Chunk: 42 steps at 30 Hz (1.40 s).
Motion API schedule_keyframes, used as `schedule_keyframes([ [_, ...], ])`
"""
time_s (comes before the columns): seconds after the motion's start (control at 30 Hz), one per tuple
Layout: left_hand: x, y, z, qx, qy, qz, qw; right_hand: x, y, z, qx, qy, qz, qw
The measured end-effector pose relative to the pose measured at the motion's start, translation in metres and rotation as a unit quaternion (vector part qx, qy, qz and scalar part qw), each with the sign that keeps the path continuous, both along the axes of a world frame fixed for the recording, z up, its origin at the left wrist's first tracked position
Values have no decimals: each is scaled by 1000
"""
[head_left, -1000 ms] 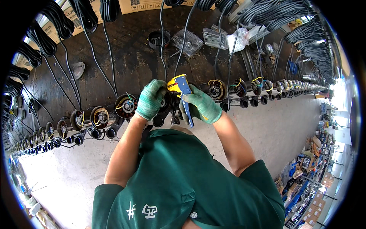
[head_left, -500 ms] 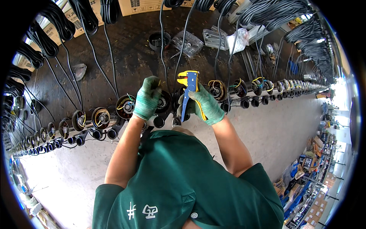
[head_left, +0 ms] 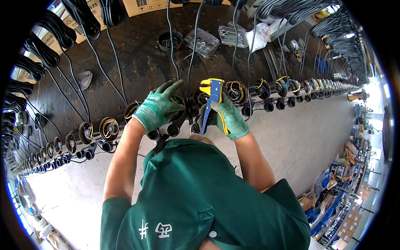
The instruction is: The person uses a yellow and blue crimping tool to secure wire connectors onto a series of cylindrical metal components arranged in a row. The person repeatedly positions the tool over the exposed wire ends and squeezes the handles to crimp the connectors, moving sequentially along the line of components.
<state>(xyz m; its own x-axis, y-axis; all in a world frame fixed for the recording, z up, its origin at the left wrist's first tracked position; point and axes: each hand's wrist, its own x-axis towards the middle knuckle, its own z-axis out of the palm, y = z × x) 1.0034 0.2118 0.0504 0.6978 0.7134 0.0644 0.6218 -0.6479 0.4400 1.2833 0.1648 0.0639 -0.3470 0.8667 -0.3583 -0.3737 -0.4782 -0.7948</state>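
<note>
In my gloved right hand (head_left: 230,118) is a wire stripper (head_left: 214,98) with blue and yellow handles, held upright with its yellow jaws pointing away from me. My left hand (head_left: 155,109), in a green glove, has its fingers spread over an open round metal housing (head_left: 179,101), partly hiding it. Whether its fingertips touch the housing cannot be made out. Just right of the stripper sits another round housing (head_left: 236,92) with yellow wires inside. A black cable (head_left: 171,46) runs from the far side down to the housing by my left hand.
Several similar housings (head_left: 109,129) stand in a long row along the near edge of the dark bench (head_left: 137,58). Coiled black cables (head_left: 83,18) lie at the far side. A round black container (head_left: 170,41), a clear plastic bag (head_left: 202,42) and a white bag (head_left: 259,36) rest on the bench.
My left hand's closed fingers have spread, and it has moved slightly nearer and left over the housing. My right hand has shifted a little right with the wire stripper.
</note>
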Motion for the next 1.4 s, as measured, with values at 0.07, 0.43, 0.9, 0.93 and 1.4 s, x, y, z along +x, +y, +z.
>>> schedule_keyframes([
  [0.07,1,2,0,1,25,-4,1000,1,-1,0,1,6,-4,1000],
  [0.43,14,0,-46,-88,-252,138,954,-2,-3,-7,-23,-2,-14,1000],
  [0.9,37,-3,-66,77,-183,222,954,-11,43,-24,22,-22,117,993],
  [0.93,37,-2,-66,80,-176,217,957,-9,44,-20,5,-15,127,992],
  [1.4,37,4,-58,46,-168,188,967,2,55,12,-51,-34,202,977],
])
